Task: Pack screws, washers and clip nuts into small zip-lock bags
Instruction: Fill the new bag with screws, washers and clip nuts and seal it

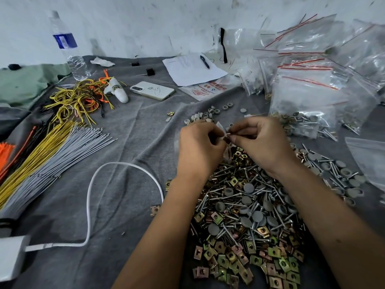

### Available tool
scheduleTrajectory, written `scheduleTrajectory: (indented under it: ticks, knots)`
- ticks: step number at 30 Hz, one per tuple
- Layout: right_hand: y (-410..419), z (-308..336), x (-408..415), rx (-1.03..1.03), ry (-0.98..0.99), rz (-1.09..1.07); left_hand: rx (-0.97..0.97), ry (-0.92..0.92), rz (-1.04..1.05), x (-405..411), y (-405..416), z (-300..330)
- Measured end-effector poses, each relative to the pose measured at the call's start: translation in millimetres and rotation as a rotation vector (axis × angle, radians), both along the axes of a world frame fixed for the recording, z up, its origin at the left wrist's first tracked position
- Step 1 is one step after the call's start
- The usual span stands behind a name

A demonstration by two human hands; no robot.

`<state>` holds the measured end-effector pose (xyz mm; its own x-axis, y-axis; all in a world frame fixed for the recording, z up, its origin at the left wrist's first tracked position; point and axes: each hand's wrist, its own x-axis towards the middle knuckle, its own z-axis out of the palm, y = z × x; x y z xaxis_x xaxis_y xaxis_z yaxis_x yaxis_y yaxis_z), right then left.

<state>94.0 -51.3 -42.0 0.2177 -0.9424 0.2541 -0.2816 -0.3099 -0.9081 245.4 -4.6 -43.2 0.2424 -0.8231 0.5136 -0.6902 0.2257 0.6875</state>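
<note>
Both hands, left hand (199, 148) and right hand (263, 142), pinch 1 small bag (221, 127) with fingers clamped, above the hardware pile (245, 207); grey cloth (129, 163) lies bare leftward.

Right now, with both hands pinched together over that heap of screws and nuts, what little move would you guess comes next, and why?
Probably a sideways slide of the fingers along the top of the small clear bag to press its zip closed. The left hand and right hand both pinch its upper edge, raised above the pile of screws and clip nuts. Whether the strip is already sealed is hidden by the fingers.

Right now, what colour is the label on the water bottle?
Blue, on the water bottle's label; the head view shows it.
</note>
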Motion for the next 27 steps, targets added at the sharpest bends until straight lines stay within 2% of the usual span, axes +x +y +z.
scheduleTrajectory:
  ticks: [3, 7, 13, 17, 22, 27]
  knots:
    - [2.6, 0.4, 0.9, -0.014, -0.060, -0.035, 0.038, -0.001, -0.077, -0.6, 1.0, -0.2]
    - [3.5, 1.1, 1.8, 0.021, -0.155, -0.043, 0.038, 0.009, -0.080, -3.6, 0.9, -1.1]
    - [5.8, 2.1, 5.8, -0.003, -0.054, -0.021, 0.045, 0.001, -0.042, -7.1, 1.9, 0.4]
    - [10.9, 3.8, 10.0, -0.057, 0.025, 0.007, 0.046, 0.214, 0.029, -1.0, -0.3, 3.4]
    - [13.6, 3.1, 8.7, -0.130, -0.032, -0.062, 0.176, 0.362, -0.085, -4.0, 0.2, 6.3]
    - [13.1, 3.2, 9.0, -0.186, -0.067, -0.072, 0.185, 0.570, -0.116, 1.3, -1.5, 2.9]
